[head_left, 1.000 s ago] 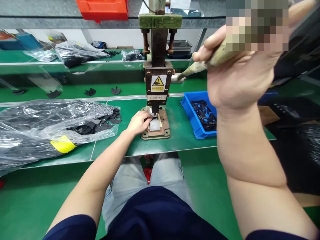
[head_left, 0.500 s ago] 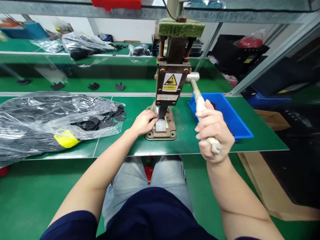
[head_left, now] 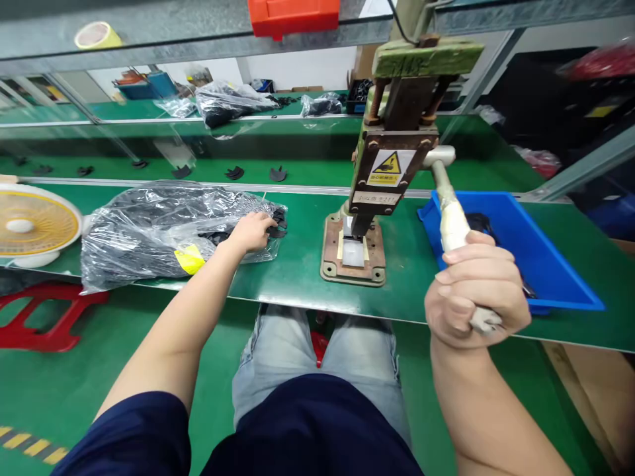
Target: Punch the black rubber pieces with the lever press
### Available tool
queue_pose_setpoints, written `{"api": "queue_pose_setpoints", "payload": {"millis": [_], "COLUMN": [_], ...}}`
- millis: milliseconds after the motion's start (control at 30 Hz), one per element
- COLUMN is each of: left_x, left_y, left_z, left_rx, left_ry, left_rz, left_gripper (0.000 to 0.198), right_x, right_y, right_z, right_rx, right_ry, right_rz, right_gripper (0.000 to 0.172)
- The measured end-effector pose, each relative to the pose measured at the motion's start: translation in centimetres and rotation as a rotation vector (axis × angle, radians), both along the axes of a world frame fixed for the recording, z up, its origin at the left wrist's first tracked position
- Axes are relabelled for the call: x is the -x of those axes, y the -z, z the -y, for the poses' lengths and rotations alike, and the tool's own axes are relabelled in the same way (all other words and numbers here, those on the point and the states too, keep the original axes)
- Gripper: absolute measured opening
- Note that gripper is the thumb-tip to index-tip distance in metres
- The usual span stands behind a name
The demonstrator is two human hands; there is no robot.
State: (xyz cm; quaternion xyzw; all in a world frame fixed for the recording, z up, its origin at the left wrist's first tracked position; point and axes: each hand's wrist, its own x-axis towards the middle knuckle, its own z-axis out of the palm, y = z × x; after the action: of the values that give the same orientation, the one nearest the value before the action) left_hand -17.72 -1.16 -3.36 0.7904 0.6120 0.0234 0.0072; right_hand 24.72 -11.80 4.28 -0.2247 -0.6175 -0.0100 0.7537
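My left hand (head_left: 252, 233) reaches to the mouth of a clear plastic bag (head_left: 143, 228) of flat black pieces (head_left: 278, 223). Its fingers are stretched out a little apart and touch the pieces; the fingertips are partly hidden. My right hand (head_left: 479, 291) is wrapped round the pale, taped lever (head_left: 452, 221) of a hand press (head_left: 381, 165). Below the ram, a whitish block (head_left: 354, 253) sits on the press's brown base plate (head_left: 329, 254). Whether a black piece lies under the ram is hard to make out.
A blue bin (head_left: 555, 248) with dark items stands right of the press. Several black pieces (head_left: 235, 173) lie in a row on the far green strip. A fan (head_left: 37, 225) and a red stool (head_left: 54, 324) are at left. A metal shelf (head_left: 188, 46) crosses overhead.
My left hand has left the press base and moved left to the bag's black pieces. My right hand stays on the lever. The view has shifted left, bringing in the fan and the stool.
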Motion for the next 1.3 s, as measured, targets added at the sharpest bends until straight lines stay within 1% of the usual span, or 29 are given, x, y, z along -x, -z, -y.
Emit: {"api": "queue_pose_setpoints", "payload": {"millis": [67, 133, 267, 367, 467, 567, 633, 667, 733, 767, 867, 933, 1033, 1100, 1200, 1300], "left_x": [0.2, -0.3, -1.9, -2.9, -3.6, -3.6, -3.5, -3.6, -4.3, -4.9, -8.3, -11.1, -14.8, -16.5, -17.8, -18.3], "left_y": [-0.4, -0.9, -1.7, -2.0, -2.2, -2.4, -2.5, -2.6, -2.8, -2.9, -3.0, -2.9, -2.5, -2.2, -1.8, -1.7], "left_z": [-0.1, -0.4, -1.4, -1.8, -1.4, -0.7, -0.3, -0.2, 0.1, 0.2, 0.6, 0.8, 0.9, 0.6, 0.1, -0.6], "left_rx": [0.041, 0.063, 0.066, 0.05, 0.055, 0.067, 0.039, 0.015, -0.003, 0.021, 0.216, 0.35, 0.472, 0.537, 0.646, 0.703], "left_ry": [0.018, 0.06, 0.196, 0.268, 0.3, 0.291, 0.255, 0.226, 0.139, 0.085, -0.055, -0.086, -0.087, -0.1, -0.1, -0.072], "left_rz": [-0.074, -0.113, -0.183, -0.237, -0.245, -0.198, -0.105, -0.024, 0.216, 0.368, 0.808, 0.999, 1.123, 1.174, 1.238, 1.222], "left_gripper": [0.057, 0.061, 0.053, 0.051, 0.045, 0.035, 0.029, 0.027, 0.023, 0.023, 0.031, 0.04, 0.048, 0.05, 0.05, 0.049], "right_x": [0.6, 0.7, 0.2, 0.1, 0.0, -0.1, -0.3, -0.3, -0.3, -0.3, -0.1, -0.1, -0.4, -0.6, -0.8, -0.7], "right_y": [-0.1, -0.1, -0.1, -0.2, -0.2, -0.2, -0.2, -0.2, -0.2, -0.2, -0.3, -0.3, -0.3, -0.2, 0.1, 0.3], "right_z": [0.1, 0.1, 0.3, 0.4, 0.4, 0.5, 0.6, 0.7, 0.8, 0.8, 0.9, 0.9, 1.0, 1.0, 1.0, 0.9], "right_rx": [0.0, 0.016, 0.021, 0.044, 0.043, 0.041, 0.052, 0.057, 0.06, 0.06, 0.057, 0.055, 0.039, 0.044, 0.073, 0.075], "right_ry": [0.01, 0.009, -0.015, -0.028, -0.025, -0.02, -0.015, -0.012, -0.005, -0.003, 0.003, 0.0, -0.032, -0.037, -0.009, 0.0], "right_rz": [-0.036, -0.024, 0.017, 0.019, -0.009, 0.03, 0.062, 0.07, 0.079, 0.084, 0.077, 0.079, 0.109, 0.122, 0.123, 0.105], "right_gripper": [0.038, 0.036, 0.032, 0.029, 0.027, 0.023, 0.02, 0.019, 0.019, 0.02, 0.02, 0.019, 0.015, 0.013, 0.015, 0.018]}}
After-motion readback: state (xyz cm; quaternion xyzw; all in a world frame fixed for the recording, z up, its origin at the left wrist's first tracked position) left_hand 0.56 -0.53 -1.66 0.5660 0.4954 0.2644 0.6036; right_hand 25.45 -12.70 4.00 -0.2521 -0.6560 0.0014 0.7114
